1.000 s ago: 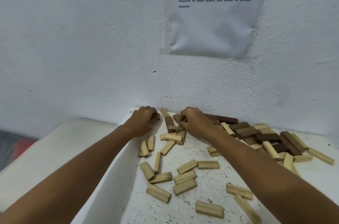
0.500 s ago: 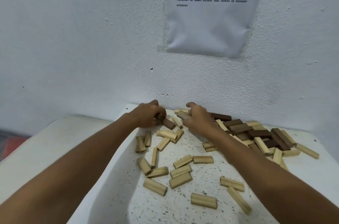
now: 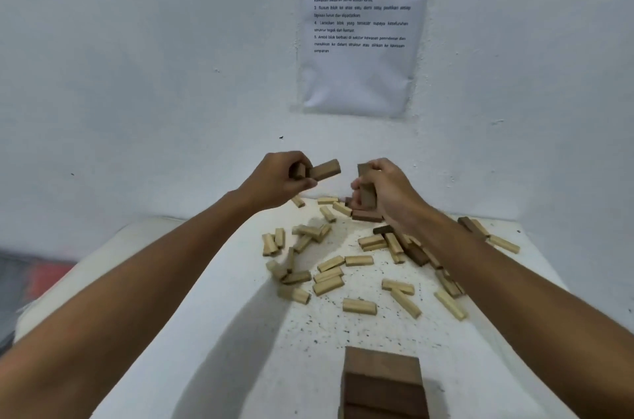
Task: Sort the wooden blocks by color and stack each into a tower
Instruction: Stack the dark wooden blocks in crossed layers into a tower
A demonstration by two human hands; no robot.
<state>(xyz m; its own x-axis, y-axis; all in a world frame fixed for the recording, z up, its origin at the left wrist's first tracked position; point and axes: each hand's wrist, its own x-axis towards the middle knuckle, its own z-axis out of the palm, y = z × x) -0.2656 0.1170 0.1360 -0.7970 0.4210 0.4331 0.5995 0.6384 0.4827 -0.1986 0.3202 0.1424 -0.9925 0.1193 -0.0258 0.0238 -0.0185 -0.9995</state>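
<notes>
My left hand (image 3: 274,180) is raised above the table's far edge and grips a dark brown block (image 3: 325,170) that sticks out to the right. My right hand (image 3: 387,188) is also lifted and holds another dark brown block (image 3: 367,196) upright in its fingers. Several light wooden blocks (image 3: 329,283) lie scattered across the white speckled table (image 3: 240,332). More dark blocks (image 3: 417,253) are mixed with light ones under my right forearm. A stacked tower of dark brown blocks (image 3: 382,382) stands at the near edge of the table.
A white wall rises right behind the table, with a printed instruction sheet (image 3: 360,27) taped to it. The table's left edge (image 3: 103,247) drops off to a floor with a red and grey object (image 3: 41,278).
Both hands rose off the pile at the far edge, each lifting a dark brown block. The view tilted, bringing the dark tower into sight at the bottom.
</notes>
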